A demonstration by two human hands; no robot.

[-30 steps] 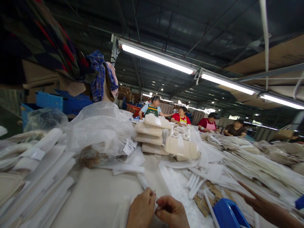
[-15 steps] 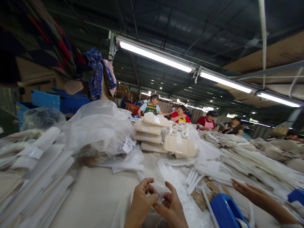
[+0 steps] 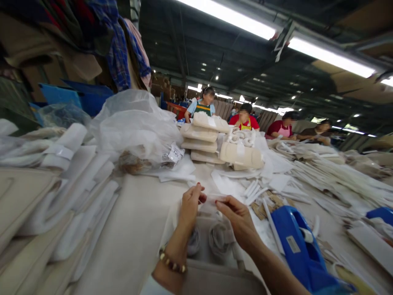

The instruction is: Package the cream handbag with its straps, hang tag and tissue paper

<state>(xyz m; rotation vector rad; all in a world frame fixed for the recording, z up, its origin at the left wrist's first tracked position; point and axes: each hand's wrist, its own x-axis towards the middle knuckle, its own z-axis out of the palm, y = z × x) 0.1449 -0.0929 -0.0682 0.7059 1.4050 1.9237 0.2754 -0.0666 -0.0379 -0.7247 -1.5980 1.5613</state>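
Observation:
Between my hands is a thin translucent white sheet (image 3: 211,200). My left hand (image 3: 190,203), with a beaded bracelet (image 3: 172,261) on its wrist, pinches the left side of the sheet. The right edge is between the thumb and fingers of my right hand (image 3: 236,213). Below them lies a beige fabric piece (image 3: 222,280) with rolled grey-beige straps (image 3: 219,237) on top, partly covered by my left forearm. A blue tape dispenser (image 3: 294,241) stands to the right of my right forearm.
Packed beige pieces (image 3: 199,133) are stacked ahead. A clear plastic bag (image 3: 132,119) bulges at the left, behind layered white-wrapped pieces (image 3: 82,205). White strips (image 3: 253,192) and cardboard scraps (image 3: 264,205) lie right of centre. Several co-workers sit across the table, one in a green apron (image 3: 202,108).
The view has tipped down, showing the straps and fabric piece under my hands. My hands are still on the sheet, now drawn flatter. Another person's hand at the right has gone from view.

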